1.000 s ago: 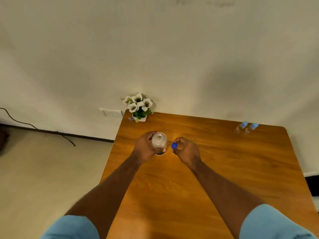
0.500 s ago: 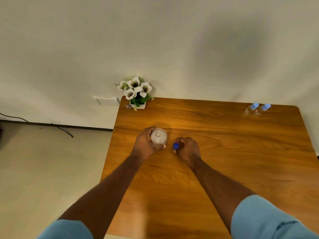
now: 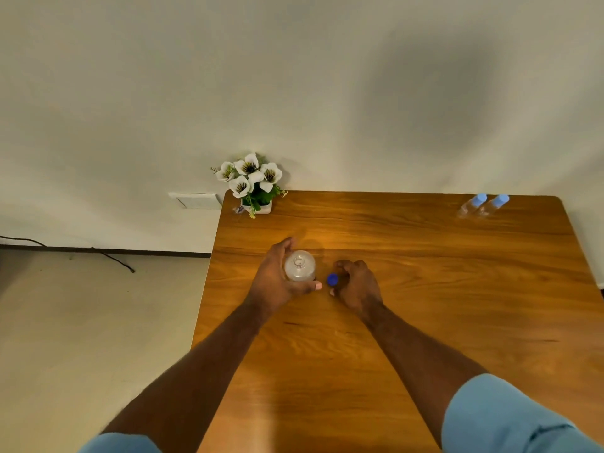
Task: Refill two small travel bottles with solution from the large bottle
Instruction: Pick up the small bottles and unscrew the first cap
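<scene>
table (image 3: 425, 289): wood, far edge against wall, left edge drops to floor; rounded far-right corner.
open room: bare wood right of the hands up to the far-right corner, and near side between the forearms.
large bottle (image 3: 299, 265): upright, uncapped, neck open, left-centre of table, well in from the left edge.
left hand (image 3: 277, 279): fingers wrapped round the large bottle body, thumb across the near side, gripping.
right hand (image 3: 358, 284): just right of the bottle, fingers curled, pinching the blue cap (image 3: 333, 279) low at the table surface; cannot tell if cap touches wood.
travel bottles (image 3: 483, 206): two, light-blue caps on, side by side at far-right corner, well apart from the hands.
flower pot (image 3: 256, 204): far-left corner, near the edge, white flowers.
</scene>
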Tool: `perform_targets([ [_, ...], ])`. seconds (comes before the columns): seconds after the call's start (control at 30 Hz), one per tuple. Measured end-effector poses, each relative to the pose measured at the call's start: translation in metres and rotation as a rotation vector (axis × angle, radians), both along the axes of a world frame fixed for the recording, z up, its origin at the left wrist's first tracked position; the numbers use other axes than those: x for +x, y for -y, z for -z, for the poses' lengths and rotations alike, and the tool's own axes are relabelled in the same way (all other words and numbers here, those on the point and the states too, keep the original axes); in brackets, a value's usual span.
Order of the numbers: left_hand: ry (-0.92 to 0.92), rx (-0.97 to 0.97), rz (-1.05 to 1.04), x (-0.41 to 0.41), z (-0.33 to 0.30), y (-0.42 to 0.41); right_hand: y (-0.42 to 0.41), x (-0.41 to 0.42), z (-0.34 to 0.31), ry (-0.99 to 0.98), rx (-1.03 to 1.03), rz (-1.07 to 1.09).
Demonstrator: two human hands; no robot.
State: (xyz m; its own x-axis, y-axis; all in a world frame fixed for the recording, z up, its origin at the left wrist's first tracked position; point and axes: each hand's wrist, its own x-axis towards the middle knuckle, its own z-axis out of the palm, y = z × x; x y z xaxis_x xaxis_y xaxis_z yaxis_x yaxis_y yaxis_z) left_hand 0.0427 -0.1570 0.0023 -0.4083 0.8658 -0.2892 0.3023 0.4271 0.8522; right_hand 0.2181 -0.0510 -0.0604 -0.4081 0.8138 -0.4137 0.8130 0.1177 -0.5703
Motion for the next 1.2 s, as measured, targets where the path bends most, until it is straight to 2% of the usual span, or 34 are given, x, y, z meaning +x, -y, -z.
perform_targets([
  [0.33, -0.106, 0.248, 0.189, 0.036, -0.08, -0.073, -0.042, 0.079, -0.081, -0.109, 0.142, 0.166],
  [0.57, -0.099, 0.276, 0.251, 0.101, -0.097, -0.14, -0.085, 0.159, -0.112, -0.168, 0.219, 0.377],
  [0.83, -0.045, 0.139, 0.213, 0.189, -0.049, -0.217, -0.153, 0.246, -0.087, -0.154, 0.172, 0.571],
  [1.2, -0.1, 0.019, 0.116, 0.262, 0.019, -0.316, -0.253, 0.263, -0.032, -0.137, 0.121, 0.476],
])
